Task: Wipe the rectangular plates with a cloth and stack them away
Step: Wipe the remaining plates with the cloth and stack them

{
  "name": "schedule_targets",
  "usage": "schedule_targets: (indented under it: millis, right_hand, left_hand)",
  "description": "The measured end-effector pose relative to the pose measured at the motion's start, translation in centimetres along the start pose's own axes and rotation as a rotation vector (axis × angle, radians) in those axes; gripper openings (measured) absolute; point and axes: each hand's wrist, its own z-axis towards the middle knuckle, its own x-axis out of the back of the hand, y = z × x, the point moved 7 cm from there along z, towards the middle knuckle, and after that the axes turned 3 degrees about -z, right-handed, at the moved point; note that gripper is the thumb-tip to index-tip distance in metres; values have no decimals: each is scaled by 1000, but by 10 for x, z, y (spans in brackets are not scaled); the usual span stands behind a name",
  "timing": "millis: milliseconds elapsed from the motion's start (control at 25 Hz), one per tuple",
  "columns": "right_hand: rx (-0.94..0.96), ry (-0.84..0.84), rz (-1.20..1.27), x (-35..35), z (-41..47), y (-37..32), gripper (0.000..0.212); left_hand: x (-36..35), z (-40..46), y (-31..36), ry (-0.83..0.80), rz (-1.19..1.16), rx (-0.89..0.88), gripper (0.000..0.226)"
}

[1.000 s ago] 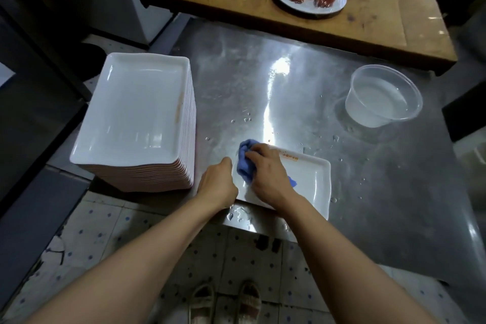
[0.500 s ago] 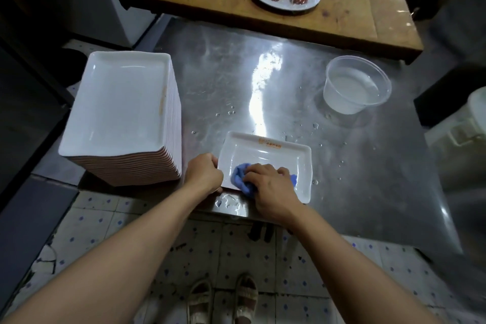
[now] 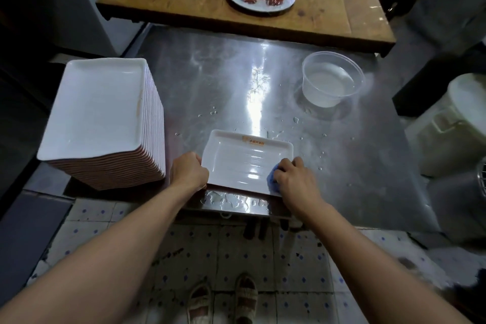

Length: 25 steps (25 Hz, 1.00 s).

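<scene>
Left hand (image 3: pixel 188 171) gripping plate (image 3: pixel 244 163) at its 9 o'clock edge, right hand (image 3: pixel 294 179) clutching blue cloth (image 3: pixel 272 181) at 4 o'clock corner, on wet surface (image 3: pixel 226 81).

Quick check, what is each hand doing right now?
Left hand: grips the left edge of the rectangular plate, steadying it.
Right hand: holds the blue cloth, pressed on the plate's near right corner.

small orange printed mark on far rim of rectangular plate (image 3: pixel 236 163), characters too small to read
</scene>
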Motion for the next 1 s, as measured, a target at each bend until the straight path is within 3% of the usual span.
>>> schedule_targets:
  millis: [200, 280, 400, 520, 680, 1000]
  right_hand:
    - [-202, 152, 291, 19, -11, 41, 29]
    - [-290, 223, 438, 25, -15, 58, 29]
    - [-358, 279, 584, 28, -15, 69, 29]
    - [-373, 278, 624, 24, -15, 72, 28]
    - [-391, 281, 651, 19, -18, 74, 28]
    - [-415, 409, 791, 52, -21, 85, 28]
  left_hand:
    - [12, -19, 13, 77, 348, -57, 26]
    - [9, -30, 30, 120, 383, -230, 36]
    - [-21, -47, 59, -40, 375, -562, 32]
    - [-49, -54, 70, -153, 511, -661, 26]
    - [-60, -55, 74, -95, 591, -743, 12]
    - [-4, -66, 112, 152, 252, -878, 6]
